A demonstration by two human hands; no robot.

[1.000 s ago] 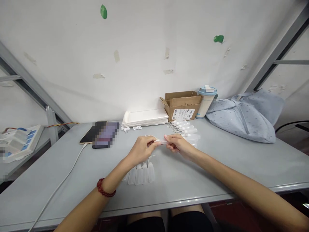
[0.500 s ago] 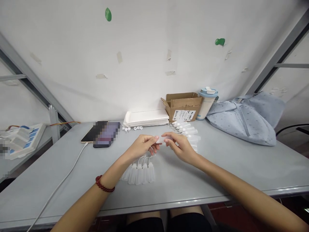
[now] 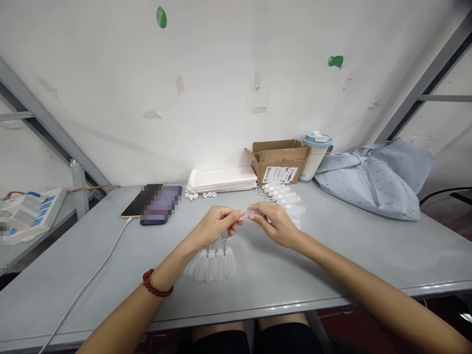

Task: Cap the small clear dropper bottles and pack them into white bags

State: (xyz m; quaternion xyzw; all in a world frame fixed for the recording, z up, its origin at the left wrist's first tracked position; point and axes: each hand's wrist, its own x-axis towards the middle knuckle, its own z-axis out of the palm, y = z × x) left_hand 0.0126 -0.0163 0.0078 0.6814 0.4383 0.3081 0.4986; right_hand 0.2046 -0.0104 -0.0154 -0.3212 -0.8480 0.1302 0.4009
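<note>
Translucent bottle point(image 3: 251, 212): small piece held up between both hands, above the middle of the grey table point(image 3: 313, 268); much of it is hidden by fingers, and no print on it can be made out.
Left hand point(image 3: 220, 223): thumb and fingers pinching one end of it.
Right hand point(image 3: 276, 222): thumb and forefinger closed on the other end.
Front bottles point(image 3: 210, 268): a row lying near the left forearm, white cords curving from their tops.
Back bottles point(image 3: 290, 200): a row beyond the right hand, white-topped, with cords.
White caps point(image 3: 210, 194): a few just in front of the white stack point(image 3: 223, 180).
Cardboard box point(image 3: 283, 156): open; its shipping label point(image 3: 279, 175) bears a barcode and small print, unreadable here.
Cup point(image 3: 313, 160): blue lid, beside the box; faint lettering, too small to read.
Phones point(image 3: 162, 205): two, overlapping, screens pixelated.
</note>
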